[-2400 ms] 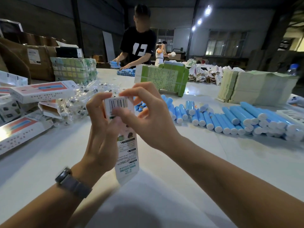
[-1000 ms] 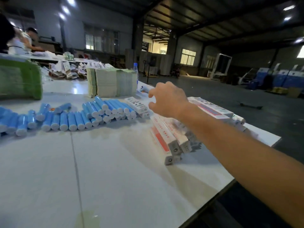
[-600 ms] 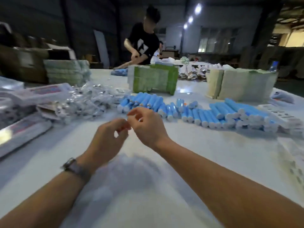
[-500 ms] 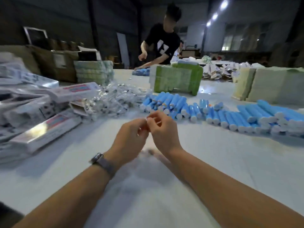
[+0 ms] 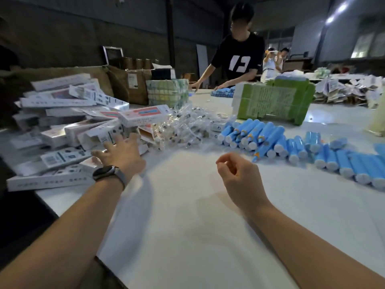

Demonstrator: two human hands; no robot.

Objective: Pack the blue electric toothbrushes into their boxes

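Far left: messy heap of white toothbrush boxes (image 5: 68,124) on the white table (image 5: 187,236), some with red/teal panels, barcodes and small print, all too blurred to read. One box (image 5: 143,115) with a red-and-teal strip sits on top at the heap's right edge. Left hand (image 5: 119,152), fingers spread and straight, holding nothing, is over the near edge of the heap; touching or not, cannot tell. Dark watch (image 5: 109,174) on that wrist. Behind the heap: brown cartons (image 5: 133,84) with a white label, unreadable, and a wrapped green-white bundle (image 5: 167,92). Right of the heap: pile of small clear plastic bags (image 5: 183,128). Centre: right hand (image 5: 237,174) above bare table, fingers curled in, thumb against index; nothing clearly seen in it. Back centre: a person in a black T-shirt (image 5: 239,57) printed with a white "13", hands on the table by more blue items (image 5: 223,93). Right of centre: green printed block (image 5: 275,103), text unreadable. Blue electric toothbrushes (image 5: 291,144) with white end caps lie loose in rows on the table, from centre to the right edge, well apart from the hands. Far right back: heap of printed leaflets (image 5: 343,90).
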